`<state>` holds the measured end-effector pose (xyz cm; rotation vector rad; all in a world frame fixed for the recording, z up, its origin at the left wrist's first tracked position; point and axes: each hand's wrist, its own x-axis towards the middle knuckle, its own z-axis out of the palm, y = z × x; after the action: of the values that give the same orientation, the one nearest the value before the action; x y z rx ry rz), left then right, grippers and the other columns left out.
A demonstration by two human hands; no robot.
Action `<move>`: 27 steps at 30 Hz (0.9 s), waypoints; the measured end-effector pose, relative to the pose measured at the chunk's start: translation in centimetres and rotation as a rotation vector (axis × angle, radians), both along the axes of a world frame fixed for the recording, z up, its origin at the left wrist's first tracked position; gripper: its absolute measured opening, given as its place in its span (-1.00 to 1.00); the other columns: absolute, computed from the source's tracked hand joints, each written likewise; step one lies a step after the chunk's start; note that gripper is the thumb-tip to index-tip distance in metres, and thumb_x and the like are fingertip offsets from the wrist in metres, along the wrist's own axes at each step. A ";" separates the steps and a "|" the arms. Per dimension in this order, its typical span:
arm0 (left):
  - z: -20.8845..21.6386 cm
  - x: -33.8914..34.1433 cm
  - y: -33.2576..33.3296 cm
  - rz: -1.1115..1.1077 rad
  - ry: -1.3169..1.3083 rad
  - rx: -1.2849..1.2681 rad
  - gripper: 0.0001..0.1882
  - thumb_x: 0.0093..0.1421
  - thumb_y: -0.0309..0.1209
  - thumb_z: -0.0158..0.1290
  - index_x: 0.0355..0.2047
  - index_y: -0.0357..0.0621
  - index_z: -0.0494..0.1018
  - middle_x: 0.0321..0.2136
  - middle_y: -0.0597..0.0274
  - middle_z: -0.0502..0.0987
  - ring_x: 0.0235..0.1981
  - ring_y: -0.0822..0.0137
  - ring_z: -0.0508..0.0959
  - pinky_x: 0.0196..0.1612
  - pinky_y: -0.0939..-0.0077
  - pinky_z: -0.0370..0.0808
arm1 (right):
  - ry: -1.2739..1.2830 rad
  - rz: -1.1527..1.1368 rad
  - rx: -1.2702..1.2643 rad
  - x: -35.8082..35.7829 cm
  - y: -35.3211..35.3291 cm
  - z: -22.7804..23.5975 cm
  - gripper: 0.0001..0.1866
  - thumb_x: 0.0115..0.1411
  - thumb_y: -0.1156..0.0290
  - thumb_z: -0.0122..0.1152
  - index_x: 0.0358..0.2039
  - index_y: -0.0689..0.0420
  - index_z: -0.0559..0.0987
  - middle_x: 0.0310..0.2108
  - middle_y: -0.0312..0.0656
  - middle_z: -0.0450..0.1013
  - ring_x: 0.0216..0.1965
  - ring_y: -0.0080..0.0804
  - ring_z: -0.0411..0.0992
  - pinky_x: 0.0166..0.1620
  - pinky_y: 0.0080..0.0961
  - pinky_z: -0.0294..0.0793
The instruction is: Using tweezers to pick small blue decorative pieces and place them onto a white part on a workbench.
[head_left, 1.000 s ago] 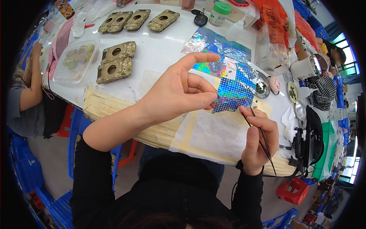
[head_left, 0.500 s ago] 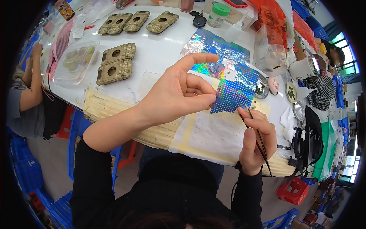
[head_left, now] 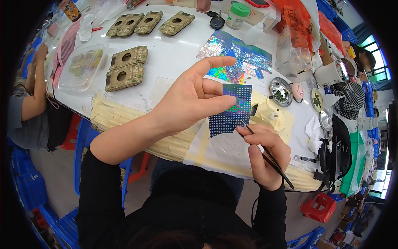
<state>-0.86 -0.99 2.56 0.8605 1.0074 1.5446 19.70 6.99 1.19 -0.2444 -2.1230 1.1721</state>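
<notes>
My left hand (head_left: 192,97) pinches a dark, shiny sheet dotted with rows of small pale squares (head_left: 228,120), held above the white paper on the table. Its index finger is stretched out. In my right hand (head_left: 267,153) are black tweezers (head_left: 271,162), their tips at the lower right part of the sheet. Whether a piece sits between the tips is too small to tell. Behind the sheet lie silvery-blue holographic sheets (head_left: 244,50). To the right, a round metal dish (head_left: 282,93) holds small dark green pieces.
Camouflage-painted model hulls (head_left: 126,70) stand on the left and far side of the table. A clear plastic box (head_left: 81,68), a green-lidded jar (head_left: 237,17) and car keys (head_left: 216,20) lie around. A red stool (head_left: 318,207) is below right; another person's arm (head_left: 39,85) is at left.
The dotted sheet has swung left and toward me, turning from bright blue to dark. My right hand with the tweezers has moved left along with it. The metal dish is now uncovered.
</notes>
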 end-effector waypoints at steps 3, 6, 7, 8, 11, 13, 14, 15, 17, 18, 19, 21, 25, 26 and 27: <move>0.0 -0.2 -0.1 0.000 0.021 0.006 -0.30 0.19 -0.60 0.08 0.31 -0.23 0.06 -0.47 0.29 0.58 -0.41 0.61 0.53 -0.31 0.74 0.43 | -0.005 0.001 -0.015 0.0 0.0 0.0 -0.80 0.04 0.69 0.16 -0.28 0.23 0.56 -0.25 -0.03 0.60 -0.18 -0.13 0.56 0.00 -0.28 0.49; 0.2 -0.2 -0.1 0.003 0.022 0.007 -0.31 0.20 -0.59 0.08 0.31 -0.24 0.07 -0.50 0.32 0.57 -0.44 0.64 0.49 -0.34 0.76 0.38 | -0.008 -0.007 -0.046 0.0 0.0 0.0 -0.80 0.04 0.69 0.16 -0.28 0.24 0.55 -0.24 -0.03 0.60 -0.18 -0.15 0.56 0.00 -0.29 0.49; 0.1 -0.3 -0.1 0.000 0.023 0.012 -0.31 0.20 -0.58 0.08 0.31 -0.23 0.07 -0.51 0.33 0.56 -0.45 0.66 0.48 -0.35 0.77 0.37 | -0.008 -0.012 -0.046 0.0 -0.1 0.0 -0.80 0.04 0.69 0.16 -0.28 0.24 0.55 -0.24 -0.03 0.60 -0.18 -0.15 0.56 0.00 -0.29 0.49; 0.0 -0.3 -0.1 0.000 0.025 0.016 -0.31 0.20 -0.58 0.08 0.31 -0.23 0.07 -0.52 0.34 0.55 -0.46 0.67 0.46 -0.36 0.77 0.35 | -0.008 -0.014 -0.046 0.0 -0.1 -0.1 -0.80 0.04 0.69 0.16 -0.28 0.24 0.55 -0.24 -0.03 0.60 -0.18 -0.16 0.55 0.00 -0.29 0.48; -0.5 -0.3 0.0 0.029 0.071 0.002 -0.33 0.21 -0.56 0.06 0.31 -0.23 0.08 -0.55 0.39 0.53 -0.48 0.71 0.42 -0.39 0.77 0.31 | 0.000 -0.017 -0.058 0.0 -0.1 -0.2 -0.81 0.05 0.68 0.16 -0.28 0.25 0.54 -0.24 -0.01 0.60 -0.18 -0.17 0.55 -0.01 -0.31 0.49; -0.4 -0.2 0.1 0.036 0.050 0.011 -0.34 0.23 -0.55 0.05 0.31 -0.23 0.07 -0.56 0.41 0.53 -0.47 0.71 0.42 -0.38 0.76 0.33 | 0.005 -0.024 -0.077 0.0 -0.2 -0.3 -0.81 0.06 0.68 0.15 -0.28 0.26 0.54 -0.24 -0.01 0.60 -0.18 -0.19 0.55 -0.02 -0.33 0.49; -0.3 -0.2 0.1 0.040 0.039 0.015 -0.34 0.23 -0.54 0.04 0.31 -0.23 0.07 -0.56 0.41 0.53 -0.46 0.71 0.42 -0.37 0.76 0.34 | 0.006 -0.030 -0.091 0.0 -0.2 -0.3 -0.82 0.06 0.68 0.15 -0.28 0.26 0.54 -0.23 0.00 0.60 -0.18 -0.20 0.55 -0.02 -0.34 0.49; -0.3 -0.3 0.0 0.031 0.026 0.019 -0.34 0.24 -0.53 0.03 0.31 -0.23 0.06 -0.56 0.41 0.53 -0.45 0.71 0.43 -0.35 0.76 0.35 | 0.007 -0.035 -0.105 0.0 -0.3 -0.3 -0.82 0.07 0.67 0.15 -0.28 0.26 0.54 -0.23 0.00 0.60 -0.18 -0.20 0.55 -0.03 -0.35 0.49; -0.3 -0.6 -0.1 0.011 -0.001 0.027 -0.34 0.24 -0.52 0.02 0.32 -0.23 0.05 -0.56 0.41 0.54 -0.43 0.71 0.45 -0.31 0.76 0.39 | 0.007 -0.043 -0.129 0.1 -0.4 -0.4 -0.83 0.08 0.67 0.15 -0.27 0.27 0.54 -0.23 0.00 0.59 -0.18 -0.22 0.55 -0.03 -0.37 0.49; -0.3 -0.6 -0.1 0.016 -0.007 0.027 -0.34 0.24 -0.52 0.02 0.32 -0.23 0.05 -0.55 0.40 0.55 -0.43 0.70 0.46 -0.29 0.75 0.40 | 0.007 -0.047 -0.141 0.1 -0.4 -0.4 -0.83 0.08 0.67 0.14 -0.27 0.27 0.54 -0.23 0.00 0.59 -0.18 -0.22 0.55 -0.03 -0.38 0.49; -0.3 -0.6 -0.2 0.022 -0.012 0.027 -0.34 0.24 -0.51 0.02 0.32 -0.23 0.05 -0.55 0.40 0.55 -0.42 0.69 0.46 -0.27 0.74 0.42 | 0.009 -0.049 -0.145 0.1 -0.4 -0.4 -0.84 0.09 0.66 0.14 -0.27 0.27 0.54 -0.23 0.00 0.59 -0.18 -0.23 0.55 -0.03 -0.38 0.49; -0.4 -0.5 -0.2 0.044 0.008 0.031 -0.35 0.24 -0.52 0.03 0.31 -0.23 0.06 -0.52 0.37 0.57 -0.40 0.67 0.48 -0.25 0.74 0.44 | 0.013 -0.052 -0.155 0.1 -0.5 -0.4 -0.84 0.10 0.66 0.13 -0.27 0.27 0.54 -0.23 0.00 0.59 -0.17 -0.23 0.55 -0.03 -0.38 0.49; -0.4 -0.4 -0.2 0.109 0.094 0.021 -0.35 0.23 -0.54 0.06 0.30 -0.23 0.08 -0.45 0.29 0.61 -0.36 0.63 0.52 -0.24 0.72 0.46 | 0.024 -0.053 -0.159 0.1 -0.5 -0.5 -0.85 0.10 0.64 0.14 -0.27 0.26 0.54 -0.23 0.00 0.60 -0.20 -0.24 0.55 -0.05 -0.38 0.49; -0.4 -0.4 -0.1 0.124 0.112 0.013 -0.35 0.23 -0.55 0.07 0.29 -0.23 0.09 -0.43 0.27 0.62 -0.35 0.62 0.53 -0.24 0.72 0.46 | 0.032 -0.048 -0.149 0.2 -0.4 -0.5 -0.85 0.11 0.62 0.14 -0.27 0.26 0.54 -0.23 0.00 0.60 -0.22 -0.24 0.54 -0.06 -0.38 0.49; -0.4 -0.4 -0.1 0.117 0.089 0.005 -0.35 0.22 -0.56 0.08 0.29 -0.23 0.10 -0.42 0.25 0.62 -0.35 0.62 0.54 -0.25 0.72 0.46 | 0.041 -0.044 -0.139 0.4 -0.3 -0.6 -0.85 0.11 0.61 0.14 -0.27 0.26 0.53 -0.23 0.00 0.60 -0.24 -0.25 0.54 -0.08 -0.38 0.49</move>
<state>-1.30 -1.10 2.13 0.8936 1.1357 1.6193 20.07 6.73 0.64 -0.3261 -1.9936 1.2898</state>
